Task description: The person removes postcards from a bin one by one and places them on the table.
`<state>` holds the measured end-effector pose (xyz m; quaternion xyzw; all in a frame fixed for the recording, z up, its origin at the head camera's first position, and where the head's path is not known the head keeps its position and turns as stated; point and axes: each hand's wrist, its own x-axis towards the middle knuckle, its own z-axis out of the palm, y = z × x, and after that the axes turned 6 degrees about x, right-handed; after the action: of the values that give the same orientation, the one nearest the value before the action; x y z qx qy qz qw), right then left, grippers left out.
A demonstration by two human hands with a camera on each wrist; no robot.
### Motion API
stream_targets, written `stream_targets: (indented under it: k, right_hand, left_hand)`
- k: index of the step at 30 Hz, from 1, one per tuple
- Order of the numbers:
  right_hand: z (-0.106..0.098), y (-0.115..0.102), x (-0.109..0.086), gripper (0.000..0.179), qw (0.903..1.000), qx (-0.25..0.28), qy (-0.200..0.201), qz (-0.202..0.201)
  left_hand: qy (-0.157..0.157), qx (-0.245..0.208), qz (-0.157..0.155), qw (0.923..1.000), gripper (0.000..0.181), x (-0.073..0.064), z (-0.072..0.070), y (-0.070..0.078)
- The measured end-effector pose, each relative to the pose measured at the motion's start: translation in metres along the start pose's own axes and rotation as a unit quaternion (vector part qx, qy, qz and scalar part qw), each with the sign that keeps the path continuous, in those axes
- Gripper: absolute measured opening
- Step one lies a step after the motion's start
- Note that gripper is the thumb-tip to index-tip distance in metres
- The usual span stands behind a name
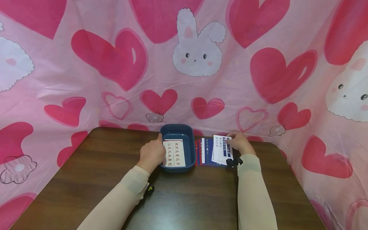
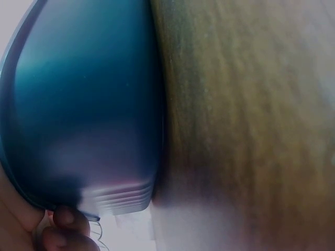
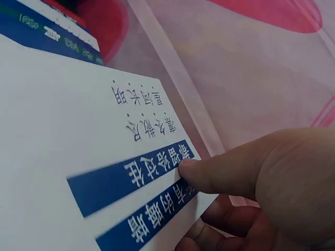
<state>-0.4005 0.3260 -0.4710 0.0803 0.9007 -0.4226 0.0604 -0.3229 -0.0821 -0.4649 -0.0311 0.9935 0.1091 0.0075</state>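
A dark blue plastic bin (image 1: 194,153) stands on the table, with white printed cards (image 1: 174,155) lying inside it. My left hand (image 1: 152,152) grips the bin's left rim; in the left wrist view its fingertips (image 2: 72,219) curl over the edge beside the bin's outer wall (image 2: 94,104). To the right of the bin, my right hand (image 1: 242,144) pinches a white card with blue text bands (image 1: 219,151) at its upper right corner. In the right wrist view the thumb (image 3: 225,170) presses on the card's face, while the other fingers are below.
An overlapping row of red, white and blue cards (image 1: 203,153) lies between the bin and the right hand, partly beneath the held card. Brown wooden table surface (image 1: 184,198) extends in front. A pink heart-patterned cloth (image 1: 184,86) hangs behind and at both sides.
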Motion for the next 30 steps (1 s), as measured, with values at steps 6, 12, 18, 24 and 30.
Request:
stream_targets:
  k: [6,12,18,24,30]
  right_hand:
    - [-0.008,-0.006,-0.010,0.035,0.9999,-0.009,-0.002,0.008]
    - [-0.005,-0.004,-0.009,0.038,0.9996,-0.027,-0.003,0.009]
    - [0.005,-0.008,-0.003,0.039,0.9990,-0.001,0.005,-0.045]
    - [-0.001,-0.011,-0.003,0.040,0.9981,0.008,0.011,-0.060]
    - [-0.008,-0.007,-0.012,0.047,0.9990,-0.043,-0.014,-0.007]
  left_hand:
    - [-0.006,-0.003,0.000,1.0000,0.072,0.000,0.000,0.000]
    - [-0.008,-0.004,0.000,1.0000,0.072,0.000,-0.001,0.000]
    - [-0.006,0.000,0.001,1.0000,0.071,0.000,-0.002,0.000]
    - [-0.005,0.001,0.000,1.0000,0.072,-0.001,-0.001,0.001]
    - [-0.004,-0.002,-0.001,1.0000,0.071,-0.001,0.000,0.000]
